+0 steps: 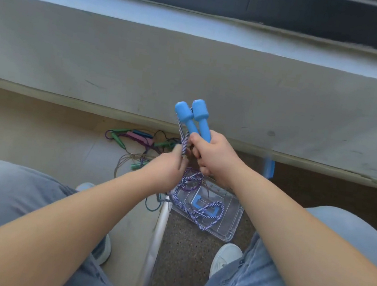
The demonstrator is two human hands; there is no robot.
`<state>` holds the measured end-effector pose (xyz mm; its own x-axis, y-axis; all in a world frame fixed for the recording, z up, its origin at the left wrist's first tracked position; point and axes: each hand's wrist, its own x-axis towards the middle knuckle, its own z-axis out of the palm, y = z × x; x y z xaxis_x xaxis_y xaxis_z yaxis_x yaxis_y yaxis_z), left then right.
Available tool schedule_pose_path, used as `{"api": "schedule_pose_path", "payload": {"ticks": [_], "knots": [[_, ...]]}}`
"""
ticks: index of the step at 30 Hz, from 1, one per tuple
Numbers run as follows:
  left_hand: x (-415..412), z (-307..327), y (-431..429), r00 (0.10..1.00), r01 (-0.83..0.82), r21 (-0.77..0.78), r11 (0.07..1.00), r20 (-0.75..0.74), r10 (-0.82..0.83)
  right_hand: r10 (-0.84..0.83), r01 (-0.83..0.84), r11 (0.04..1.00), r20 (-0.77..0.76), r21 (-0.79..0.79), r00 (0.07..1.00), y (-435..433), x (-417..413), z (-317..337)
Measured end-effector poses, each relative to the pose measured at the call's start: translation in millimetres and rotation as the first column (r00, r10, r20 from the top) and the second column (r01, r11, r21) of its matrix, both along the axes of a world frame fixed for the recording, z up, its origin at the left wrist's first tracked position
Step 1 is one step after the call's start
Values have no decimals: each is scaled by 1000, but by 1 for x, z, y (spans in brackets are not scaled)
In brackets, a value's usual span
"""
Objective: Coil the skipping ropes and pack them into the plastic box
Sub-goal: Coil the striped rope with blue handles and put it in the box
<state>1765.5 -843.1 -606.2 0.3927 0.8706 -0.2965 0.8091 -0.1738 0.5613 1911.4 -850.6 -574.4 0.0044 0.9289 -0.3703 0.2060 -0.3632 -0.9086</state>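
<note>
Right hand [214,157] grips both blue handles [193,119], pointing up and away; left hand [166,171] pinches their rope [184,140].

A dark window frame [238,2] ran across the far side above a grey sill [104,9] and a scuffed grey wall [121,65]. Beige floor [27,130] lay on the left, and a dark speckled mat [185,263] lay near the centre. A white rod [157,235] lay along the mat's left edge. A blurred blue thing [269,168] stood by the wall on the right.
</note>
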Motion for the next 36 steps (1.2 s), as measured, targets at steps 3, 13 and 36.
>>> {"api": "schedule_pose_path", "payload": {"ticks": [3, 13, 36], "knots": [[-1, 7, -1, 892, 376, 118, 919, -315, -324, 208, -275, 961, 668, -5, 715, -1, 13, -9], [-33, 31, 39, 840, 537, 358, 764, -315, -442, 568, -760, 589, 810, -276, 146, -19, 4, -15], [-26, 10, 18, 847, 514, 305, 801, -330, -418, 336, -388, 903, 865, -184, 371, -3, 11, -28]]}}
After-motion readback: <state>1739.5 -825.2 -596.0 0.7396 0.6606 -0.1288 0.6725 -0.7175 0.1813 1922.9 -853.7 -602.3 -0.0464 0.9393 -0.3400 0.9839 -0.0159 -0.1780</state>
